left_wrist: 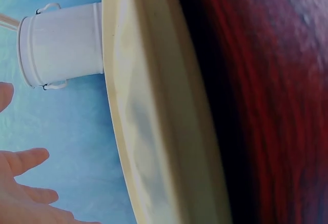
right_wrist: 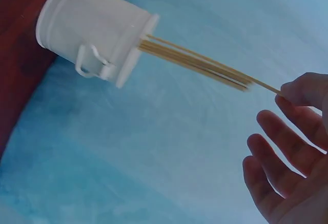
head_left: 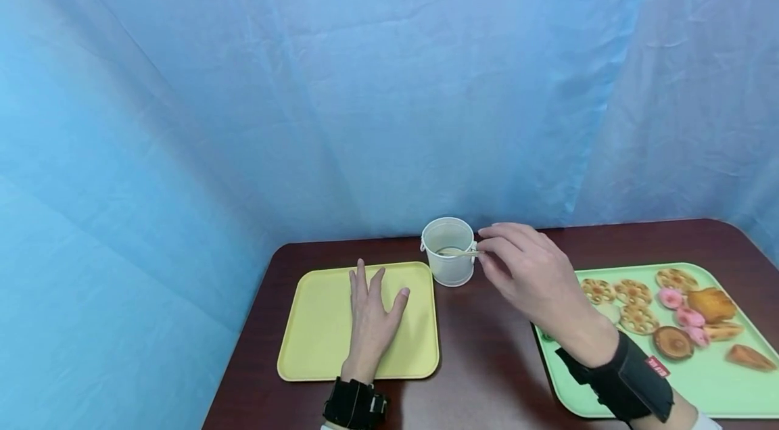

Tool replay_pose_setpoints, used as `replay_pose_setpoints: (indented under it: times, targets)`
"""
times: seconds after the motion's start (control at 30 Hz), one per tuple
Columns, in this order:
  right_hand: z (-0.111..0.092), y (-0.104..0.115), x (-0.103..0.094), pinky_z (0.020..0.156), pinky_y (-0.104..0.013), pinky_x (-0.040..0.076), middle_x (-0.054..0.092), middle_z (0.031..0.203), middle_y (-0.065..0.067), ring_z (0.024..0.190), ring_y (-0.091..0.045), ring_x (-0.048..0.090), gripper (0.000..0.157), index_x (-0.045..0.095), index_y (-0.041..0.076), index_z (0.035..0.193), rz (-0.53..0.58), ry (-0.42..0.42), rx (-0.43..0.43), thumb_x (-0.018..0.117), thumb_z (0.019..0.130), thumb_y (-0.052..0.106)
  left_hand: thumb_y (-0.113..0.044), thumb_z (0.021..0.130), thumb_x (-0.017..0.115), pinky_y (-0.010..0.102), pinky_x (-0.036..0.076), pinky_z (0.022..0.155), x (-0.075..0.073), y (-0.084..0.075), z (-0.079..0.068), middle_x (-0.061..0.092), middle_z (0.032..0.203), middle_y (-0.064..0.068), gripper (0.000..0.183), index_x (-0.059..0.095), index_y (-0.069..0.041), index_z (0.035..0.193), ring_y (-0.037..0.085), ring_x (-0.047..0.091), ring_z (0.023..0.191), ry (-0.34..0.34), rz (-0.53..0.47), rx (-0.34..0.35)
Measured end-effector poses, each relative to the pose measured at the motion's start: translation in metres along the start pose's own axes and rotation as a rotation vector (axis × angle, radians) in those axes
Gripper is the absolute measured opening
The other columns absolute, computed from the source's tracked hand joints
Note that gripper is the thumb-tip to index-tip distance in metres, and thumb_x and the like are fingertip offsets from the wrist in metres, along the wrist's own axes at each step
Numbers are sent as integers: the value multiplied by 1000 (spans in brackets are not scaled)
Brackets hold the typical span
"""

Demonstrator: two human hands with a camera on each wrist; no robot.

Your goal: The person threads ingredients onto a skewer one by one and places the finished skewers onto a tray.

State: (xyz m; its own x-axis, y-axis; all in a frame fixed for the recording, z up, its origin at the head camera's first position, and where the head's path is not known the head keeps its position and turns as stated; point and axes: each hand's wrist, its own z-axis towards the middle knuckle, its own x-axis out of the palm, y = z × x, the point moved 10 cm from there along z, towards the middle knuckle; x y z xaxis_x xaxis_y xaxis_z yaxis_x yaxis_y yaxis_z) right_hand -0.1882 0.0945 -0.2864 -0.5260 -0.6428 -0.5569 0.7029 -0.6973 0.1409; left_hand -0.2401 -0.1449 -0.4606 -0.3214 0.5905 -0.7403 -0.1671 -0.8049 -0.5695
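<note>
A small white bucket point(head_left: 452, 270) with side handles stands at the back middle of the table. Several thin wooden skewers point(right_wrist: 195, 66) stick up out of it in the right wrist view. Thumb and forefinger of my right hand point(head_left: 528, 274) pinch the top end of one skewer point(right_wrist: 267, 86), drawn a little higher than the others; its lower part is still within the bucket's mouth. The other fingers are spread loosely. My left hand point(head_left: 370, 328) is over the yellow tray point(head_left: 310, 342), fingers straight and spread, holding nothing.
At the right lies a green tray point(head_left: 712, 393) with play food: waffle-like rounds point(head_left: 639, 318), pink pieces point(head_left: 690, 317), a brown mushroom-like disc point(head_left: 673, 343) and a golden-brown piece point(head_left: 711, 304). Blue curtain point(head_left: 389, 92) hangs behind the dark table point(head_left: 481, 362).
</note>
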Motion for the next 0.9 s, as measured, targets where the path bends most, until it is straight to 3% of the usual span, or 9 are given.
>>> replay_pose_setpoints:
  times: [0.23,0.47,0.57,0.7,0.83,0.9]
  targets:
    - [4,-5,-34,79,-36,50,69,106,1,101,-17,61,15,72,11,96,4,24,115,67,82,17,-46,89,61,66,23,102,2,1,-1,19,156,22,66,52,1,134,46,14,140,-16,12,-10]
    - [4,-3,-80,79,-12,40,70,88,1,86,-9,61,13,74,8,91,81,-158,143,70,82,16,-45,89,61,66,22,102,5,-1,-2,21,155,23,67,50,2,135,46,14,140,-4,12,-5]
    - [0,-8,-92,78,-8,37,70,84,-1,86,0,59,11,74,5,89,120,-204,207,73,79,8,-44,89,61,62,22,105,3,-3,-3,21,155,23,66,50,2,135,45,15,140,-14,-2,3]
    - [-16,-28,-95,69,-8,40,71,84,-3,81,4,60,17,72,-2,94,240,-257,392,72,78,-6,-41,94,57,51,29,106,-6,-8,-3,32,150,18,61,48,1,137,35,28,138,-88,-102,6]
    - [-45,-59,-83,68,-14,46,72,89,-7,80,-8,65,18,68,-8,104,435,-302,663,65,86,-6,-33,98,54,43,41,98,-13,-21,-8,49,131,9,48,47,-4,135,21,46,123,-182,-328,11]
    - [-60,-72,-71,74,-17,47,72,92,-9,88,-13,66,20,65,-9,107,568,-321,789,63,90,1,-29,98,55,41,45,94,-11,-30,-10,53,123,7,42,48,-7,133,19,50,116,-188,-469,15]
